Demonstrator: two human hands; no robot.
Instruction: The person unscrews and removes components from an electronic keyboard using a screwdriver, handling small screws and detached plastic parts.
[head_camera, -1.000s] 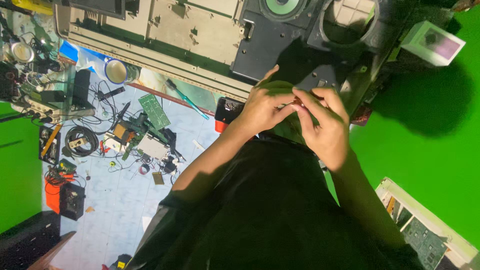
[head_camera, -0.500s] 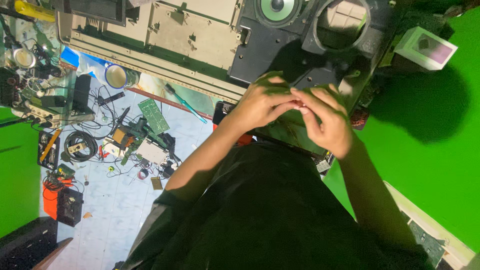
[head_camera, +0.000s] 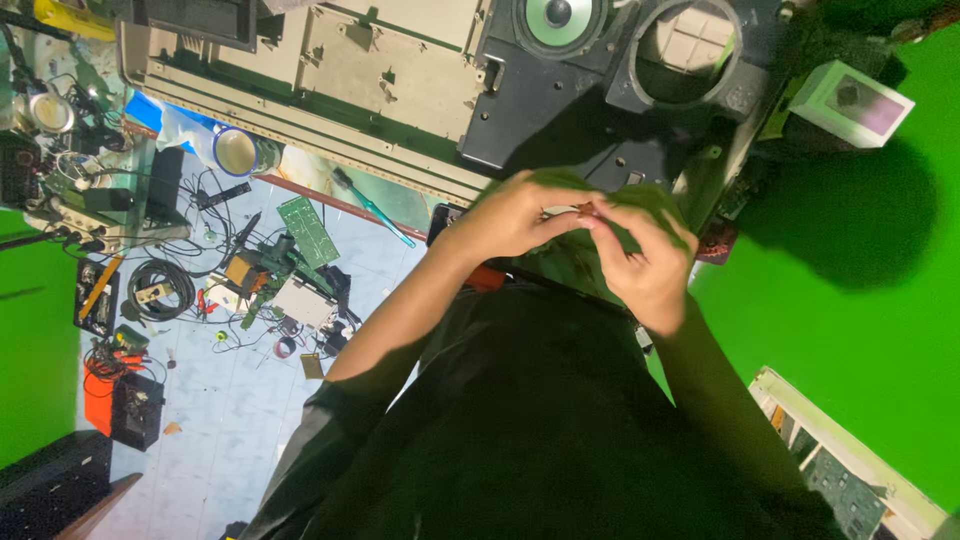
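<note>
The left hand (head_camera: 515, 215) and the right hand (head_camera: 645, 262) meet in front of the dark speaker housing (head_camera: 600, 100), fingertips pinched together on 1 small thin brownish piece (head_camera: 583, 208) that spans the gap between them; it is too small to tell what it is. Both hands are curled nearly closed around that pinch, thumbs and forefingers pressed on the piece, the other fingers folded in.

Just above the hands, the housing shows 2 round openings: 1 holds a green-coned speaker (head_camera: 555, 18), the other, to its right, is a ring (head_camera: 688, 45) with pale square blocks visible through it. Left of the housing and touching it lies 1 long beige chassis panel (head_camera: 330, 80), its lower edge running diagonally down toward the left hand. Right of the housing, at its far corner, sits 1 small white box with a purplish face (head_camera: 850, 100), and beyond that the green surface (head_camera: 860, 290) lies open, shadowed near the box.

Below the panel and well left of the housing, the pale blue tiled floor (head_camera: 200, 430) is crowded: 1 green circuit board (head_camera: 308, 230), 1 teal-handled toothbrush (head_camera: 375, 208), 1 roll of tape (head_camera: 238, 152), 1 coiled black cable (head_camera: 155, 285), and 1 small black box (head_camera: 135, 410) beside orange wiring. The floor further below that clutter is bare tile. At the lower right, well apart from the housing, 1 more circuit board (head_camera: 850, 490) lies in a pale frame.
</note>
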